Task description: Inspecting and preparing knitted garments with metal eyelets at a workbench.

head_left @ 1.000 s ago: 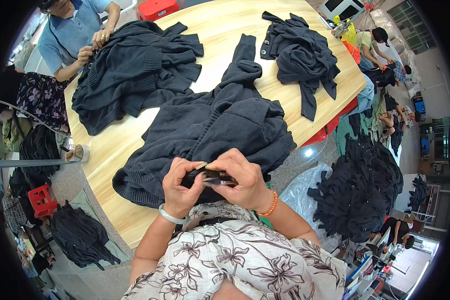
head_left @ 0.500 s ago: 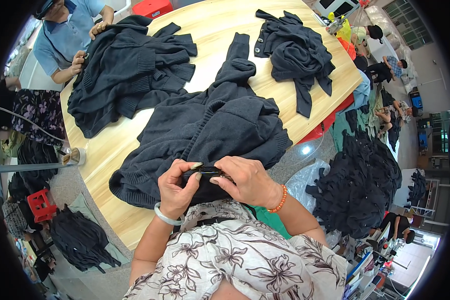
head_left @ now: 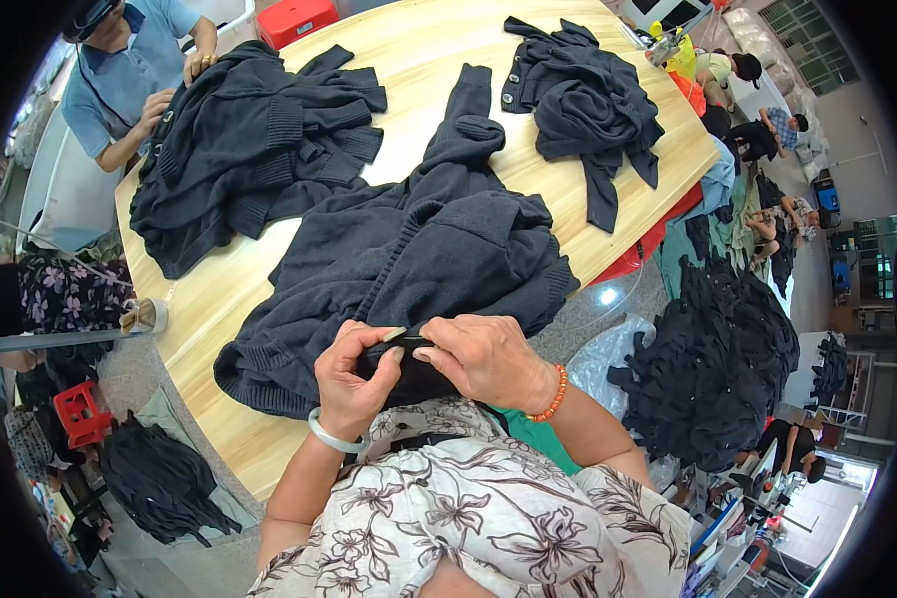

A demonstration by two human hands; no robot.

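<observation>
A dark knitted cardigan [head_left: 468, 239] lies bunched on the table in front of me, with one sleeve stretched toward the far side. Close to my body, my left hand [head_left: 357, 371] pinches a bit of its dark edge between thumb and fingertips. My right hand [head_left: 493, 361] meets it from the right, thumb and fingers closed. Between the fingertips runs a narrow black strip [head_left: 411, 341]. Whether it is cloth or a small tool in the right hand, I cannot tell.
The pale wooden table [head_left: 409, 45] also bears a dark cardigan [head_left: 229, 159] at far left, handled by a co-worker [head_left: 135, 75], and another [head_left: 593, 110] at far right. A cup [head_left: 146, 316] sits at the left edge. Dark garment heaps [head_left: 713, 369] lie on the floor both sides.
My hands stay together in nearly the same place, with small finger shifts; a thin pale line seen between them no longer shows. The co-worker's hands have moved on the far-left cardigan.
</observation>
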